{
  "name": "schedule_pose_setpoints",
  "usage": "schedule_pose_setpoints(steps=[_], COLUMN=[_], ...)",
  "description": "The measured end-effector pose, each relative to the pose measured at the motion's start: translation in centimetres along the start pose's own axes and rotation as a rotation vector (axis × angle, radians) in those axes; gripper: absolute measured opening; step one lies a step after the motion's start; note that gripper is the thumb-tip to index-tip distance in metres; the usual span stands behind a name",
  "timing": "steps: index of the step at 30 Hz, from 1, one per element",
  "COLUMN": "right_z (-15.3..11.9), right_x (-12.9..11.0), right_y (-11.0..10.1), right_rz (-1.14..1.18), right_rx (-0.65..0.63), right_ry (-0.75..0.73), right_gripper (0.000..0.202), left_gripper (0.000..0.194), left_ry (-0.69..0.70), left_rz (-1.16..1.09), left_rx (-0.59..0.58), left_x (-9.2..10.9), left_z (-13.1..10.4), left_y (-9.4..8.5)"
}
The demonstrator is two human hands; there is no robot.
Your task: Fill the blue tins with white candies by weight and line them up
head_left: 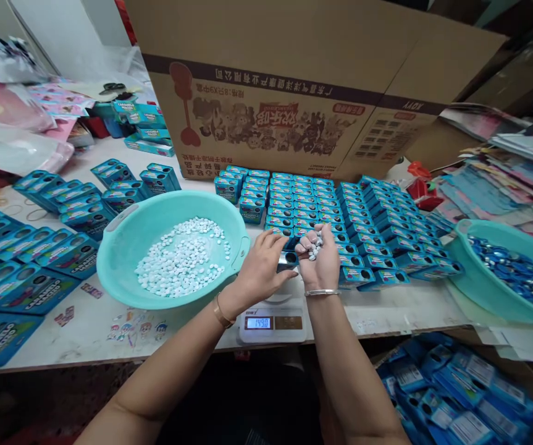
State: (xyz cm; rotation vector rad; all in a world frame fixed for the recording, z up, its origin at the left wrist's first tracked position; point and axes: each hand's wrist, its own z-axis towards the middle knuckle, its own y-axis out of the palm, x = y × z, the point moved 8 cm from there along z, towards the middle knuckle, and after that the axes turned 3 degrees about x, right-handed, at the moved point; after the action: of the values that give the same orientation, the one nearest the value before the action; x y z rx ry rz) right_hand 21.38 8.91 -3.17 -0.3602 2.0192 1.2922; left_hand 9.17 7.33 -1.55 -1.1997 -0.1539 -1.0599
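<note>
My left hand point(260, 262) has its thumb and fingers around a small box point(288, 260) that stands over the scale, with a dark opening on top. Just to the right, my right hand point(324, 266) is cupped, palm up, around a small heap of white candies point(315, 248). Below both hands sits a white digital scale point(273, 334), its lit display seeming to read 149.0. Left of my left hand, a turquoise basin point(113, 266) holds many loose white candies point(173, 266).
Rows of blue boxes point(303, 204) stand behind my hands, and more blue boxes point(39, 287) fill the left side. A large carton point(266, 37) rises behind them. At right is a turquoise basin point(467, 272) of shiny blue pieces; packed blue boxes point(456, 383) lie below the table edge.
</note>
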Motion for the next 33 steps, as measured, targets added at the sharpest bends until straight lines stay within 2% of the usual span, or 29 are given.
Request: schedule_pose_setpoints(steps=[3,8,10,16,19,25,33], right_z=[0.1,0.4,0.6,1.0,1.0,1.2,1.4], right_x=[-0.1,-0.4,-0.3,0.4,0.4,0.5,0.3], right_y=[0.1,0.2,0.1,-0.3,-0.3,-0.8,-0.8], right_rz=[-0.013,0.053,0.078,0.095,0.139,0.164,0.098], right_rx=[-0.018,-0.047,-0.049,-0.012,-0.004,0.046,0.012], right_ry=[-0.013,0.009,0.01,0.018,0.026,0.051,0.007], right_gripper=[0.037,0.035,0.036,0.036,0.035,0.033,0.037], left_gripper=[0.046,0.019,0.011,0.019,0.013,0.013,0.01], left_ry=[0.004,0.035,0.036,0.067,0.072,0.053,0.049], left_rz=[-0.018,-0.149,-0.135,0.013,0.025,0.05,0.091], left_rx=[-0.008,0.198,0.243,0.131,0.106,0.095,0.046], left_x=[0.0,1.5,2.3,3.6,3.5,3.3,3.5], left_z=[0.4,0.5,0.8,2.2,2.4,2.0,2.3], left_y=[0.5,-1.6,-2.2,-0.5,0.2,0.1,0.2])
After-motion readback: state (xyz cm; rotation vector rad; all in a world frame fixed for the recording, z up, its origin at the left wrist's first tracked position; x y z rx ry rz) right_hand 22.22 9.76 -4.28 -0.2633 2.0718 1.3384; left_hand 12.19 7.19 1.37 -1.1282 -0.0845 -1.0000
